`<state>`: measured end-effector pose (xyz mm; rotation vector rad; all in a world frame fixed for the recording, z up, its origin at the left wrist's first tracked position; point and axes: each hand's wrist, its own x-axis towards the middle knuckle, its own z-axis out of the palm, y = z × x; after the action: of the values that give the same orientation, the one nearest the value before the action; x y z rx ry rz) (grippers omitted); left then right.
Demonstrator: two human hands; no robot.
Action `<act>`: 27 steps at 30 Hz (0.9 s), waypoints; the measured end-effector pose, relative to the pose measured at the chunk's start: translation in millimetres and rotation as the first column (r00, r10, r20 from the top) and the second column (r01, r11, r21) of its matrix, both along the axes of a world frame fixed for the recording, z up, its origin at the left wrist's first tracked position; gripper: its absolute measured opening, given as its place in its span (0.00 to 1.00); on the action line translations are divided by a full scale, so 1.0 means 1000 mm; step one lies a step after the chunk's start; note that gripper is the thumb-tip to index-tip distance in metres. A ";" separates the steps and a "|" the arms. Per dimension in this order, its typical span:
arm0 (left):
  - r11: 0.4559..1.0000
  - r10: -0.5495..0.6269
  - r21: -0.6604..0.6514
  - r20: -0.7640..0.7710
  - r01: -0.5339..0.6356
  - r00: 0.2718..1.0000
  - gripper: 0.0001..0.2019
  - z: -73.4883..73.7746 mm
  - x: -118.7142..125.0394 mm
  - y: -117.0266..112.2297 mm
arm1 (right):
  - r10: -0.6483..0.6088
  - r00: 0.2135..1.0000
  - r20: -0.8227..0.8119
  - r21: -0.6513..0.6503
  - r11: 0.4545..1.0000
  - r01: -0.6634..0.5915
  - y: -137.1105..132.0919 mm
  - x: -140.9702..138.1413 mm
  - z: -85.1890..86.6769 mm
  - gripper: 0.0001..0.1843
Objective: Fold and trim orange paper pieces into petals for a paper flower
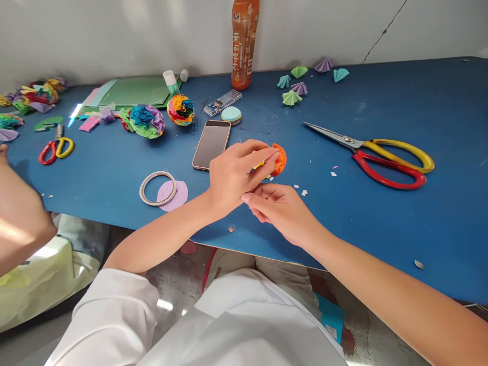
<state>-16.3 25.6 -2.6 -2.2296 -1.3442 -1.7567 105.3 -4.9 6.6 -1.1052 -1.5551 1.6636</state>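
My left hand [232, 175] rests on the blue table [381, 213] with its fingers pinched on a folded orange paper piece [280, 158]; a bit of yellow shows under the fingers. Just below it, my right hand [280, 206] lies with its fingers curled and pressed together under the left hand; what they hold is hidden. A phone [212, 144] lies face up just left of the left hand.
Large red-and-yellow scissors [381, 152] lie to the right. A tape ring [157, 188] on a lilac paper disc, paper flower balls [180, 109], small scissors [56, 148], folded paper fans [292, 97], a drink bottle [244, 43] and another person's arm [19, 218] are around.
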 end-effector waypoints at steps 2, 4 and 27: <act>1.000 -0.001 0.030 -0.013 0.001 1.000 0.10 0.002 -0.001 -0.001 | 0.029 1.000 0.011 -0.012 1.000 -0.029 0.000 0.001 -0.003 0.24; 0.999 -0.018 -0.035 0.041 0.019 0.999 0.11 0.005 -0.001 -0.003 | 0.046 0.999 0.015 -0.033 0.998 -0.046 0.000 0.003 -0.005 0.24; 0.929 -0.039 -0.354 0.201 0.109 0.979 0.08 0.011 0.001 -0.002 | 0.044 0.985 -0.166 -0.187 0.979 -0.075 0.001 0.000 -0.001 0.23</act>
<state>-14.9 24.0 8.1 -2.3618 -1.7798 -1.9267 105.2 -3.7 5.7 -0.9992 -1.3593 1.9274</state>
